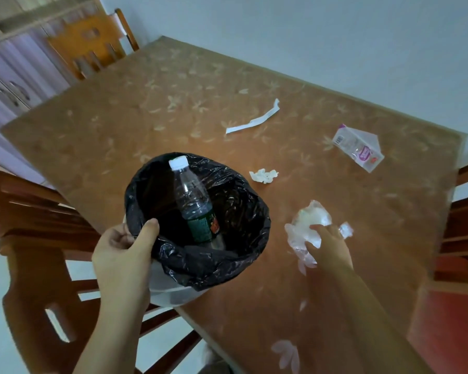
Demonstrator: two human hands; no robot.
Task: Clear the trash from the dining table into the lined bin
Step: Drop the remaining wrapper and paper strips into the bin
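The left hand (122, 255) is gripping the near-left rim of the bin (173, 292), thumb hooked inside over the black liner (235, 238) and fingers curled on the outside; this grip is closed on the rim. The bin is being held at the near-left edge of the desk (173, 103), partly over it. Inside the liner a clear plastic bottle (193, 203) with a white cap is leaning, cap toward the far rim. Its label is green with a red mark; the writing is too small to read.

The right hand (327, 247) is lying on a crumpled clear plastic bag (308, 225) on the desk just to the right of the bin. The fingers are closing loosely over the bag, touching it; whether the bag is lifted cannot be told.

Further trash is lying on the desk beyond the hands. A crumpled white tissue (264, 176) is sitting just beside the far-right rim of the bin. A torn white paper strip (254, 120) is lying farther out, near the middle of the desk. A small carton (358, 147) is lying on its side toward the right edge, showing a barcode and pink printing that cannot be read.

The far-left half of the desk is open. Wooden chairs are standing at the far-left corner (89, 47), the near-left side (38, 252) and the right edge (462, 225).
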